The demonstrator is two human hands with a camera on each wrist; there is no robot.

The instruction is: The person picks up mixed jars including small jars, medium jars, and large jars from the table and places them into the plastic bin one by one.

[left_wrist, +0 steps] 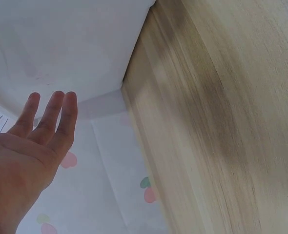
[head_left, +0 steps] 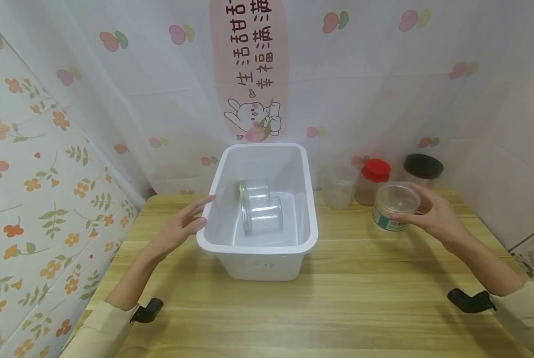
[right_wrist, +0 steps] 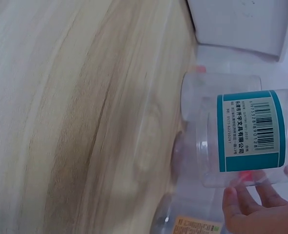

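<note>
My right hand (head_left: 439,214) grips a clear plastic jar (head_left: 391,220) by its side, thumb in front. The jar has a teal-edged label and stands upright, seemingly just off the table. In the right wrist view, barcode and print show on the jar (right_wrist: 251,131), with fingers (right_wrist: 254,204) curled beneath its side. At the left wall of a white plastic tub (head_left: 258,249) is my left hand (head_left: 174,231), its fingers extended near the rim; whether they touch it I cannot tell. Inside the tub, two clear jars (head_left: 267,216) lie on their sides, one with a gold-coloured rim.
Behind the held jar stand a translucent container (head_left: 338,189), a red-lidded jar (head_left: 376,171) and a black-lidded jar (head_left: 423,166). All are on a wooden table (head_left: 267,313), close to its back edge. A patterned curtain (head_left: 361,89) hangs behind and along the left.
</note>
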